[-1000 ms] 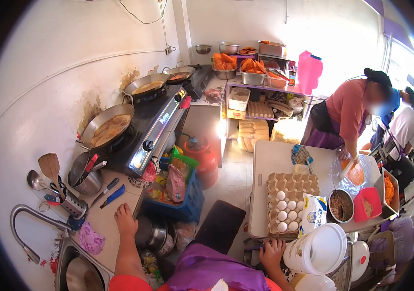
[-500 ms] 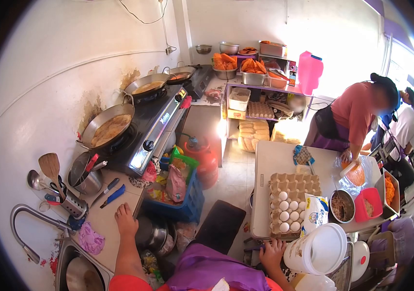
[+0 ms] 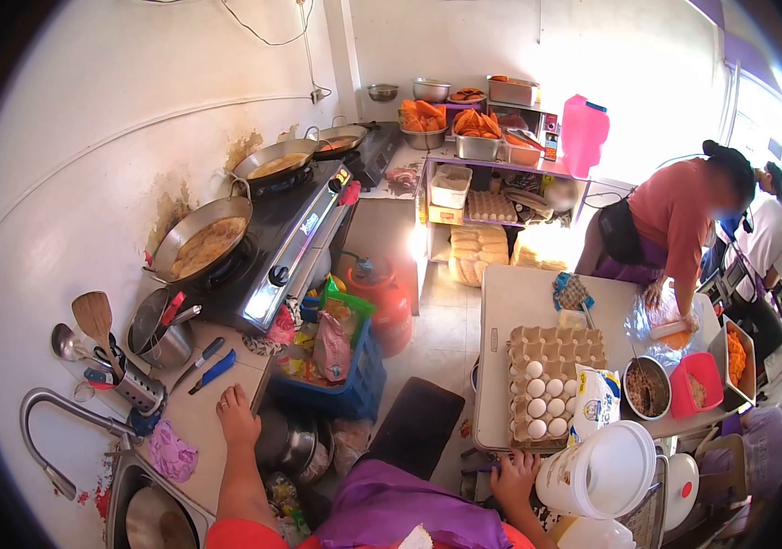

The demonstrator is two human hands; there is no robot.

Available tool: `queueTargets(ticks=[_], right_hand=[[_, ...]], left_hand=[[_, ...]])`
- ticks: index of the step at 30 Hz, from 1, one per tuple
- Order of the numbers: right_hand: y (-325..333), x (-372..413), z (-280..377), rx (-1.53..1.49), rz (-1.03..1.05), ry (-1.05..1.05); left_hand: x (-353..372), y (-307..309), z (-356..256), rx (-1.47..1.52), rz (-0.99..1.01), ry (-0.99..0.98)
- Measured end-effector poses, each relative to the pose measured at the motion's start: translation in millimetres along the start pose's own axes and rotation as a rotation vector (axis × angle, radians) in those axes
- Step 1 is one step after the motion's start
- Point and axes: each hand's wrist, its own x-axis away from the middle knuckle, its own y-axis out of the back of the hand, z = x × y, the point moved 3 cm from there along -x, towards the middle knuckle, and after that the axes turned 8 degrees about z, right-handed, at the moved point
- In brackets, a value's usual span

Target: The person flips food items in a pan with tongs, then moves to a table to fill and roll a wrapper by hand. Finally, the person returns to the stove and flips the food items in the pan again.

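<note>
My left hand [image 3: 239, 417] rests with its fingers spread on the edge of the tiled counter [image 3: 199, 439], holding nothing. Just above it lie a blue-handled knife [image 3: 214, 371] and a second knife [image 3: 199, 362]. On the other side, my right hand [image 3: 513, 479] lies with fingers apart at the near edge of the white table [image 3: 519, 297], beside a white bucket [image 3: 606, 471]. Above that hand is an egg tray [image 3: 546, 384] with several white eggs. Oil stands in a wide pan [image 3: 203, 242] on the black stove [image 3: 272, 265].
Across the table a co-worker [image 3: 674, 210] presses a roller [image 3: 670, 328] on orange dough. A sink [image 3: 157, 512] is at lower left. A blue crate [image 3: 340, 389] and a red gas cylinder [image 3: 391, 311] stand on the floor. Orange food fills bowls [image 3: 425, 139] at the back.
The co-worker's arms and the roller have moved down and right over the orange dough. My two hands have stayed in place.
</note>
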Motion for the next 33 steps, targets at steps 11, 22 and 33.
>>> queueTargets(ticks=[11,22,33], right_hand=[[2.9,0.3,-1.0,-0.012,-0.011,0.003],[8.7,1.0,1.3,0.001,-0.011,0.0],[8.2,3.4,-3.3,-0.028,-0.032,0.031]], left_hand=[[1.3,1.5,-1.0,0.003,0.005,0.0],[5.3,12.2,-5.6,0.018,0.036,0.015],[5.2,3.0,-2.5,0.024,0.006,-0.001]])
